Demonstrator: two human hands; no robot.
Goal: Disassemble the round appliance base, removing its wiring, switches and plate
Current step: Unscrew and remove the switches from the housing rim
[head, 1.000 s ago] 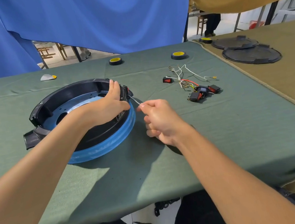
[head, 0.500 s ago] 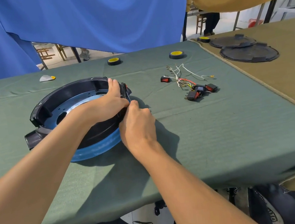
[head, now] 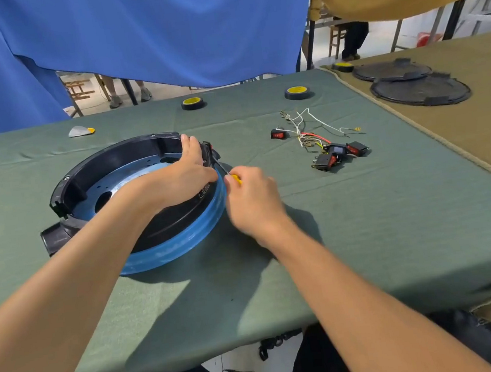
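Toward the left edge of the desk [head: 366,233], a round appliance base [head: 119,160] sits open side up, its blue plate [head: 121,181] not yet lifted from the black housing. The left grip [head: 188,174] lies over the base's right-hand rim, fingers nearly straight, pressing the wall steady. The right grip [head: 251,197], just beside the base on its right, is curled tight round the yellow handle of a screwdriver [head: 236,179].

The tool's long axis slants away from that grip, up and to the left, its tip at a rim switch [head: 208,150] touching the left fingertips. The coming move appears to turn on that line: the switch lies up and left of the right grip, which alone carries the tool.

Nearer the far right corner lie one tangle of loose wiring [head: 308,129] and four loose switches [head: 324,161]. Two tape rolls [head: 193,103] sit along the far edge, a third on the neighbouring tan table [head: 477,135], which also bears two dark round covers [head: 420,92].
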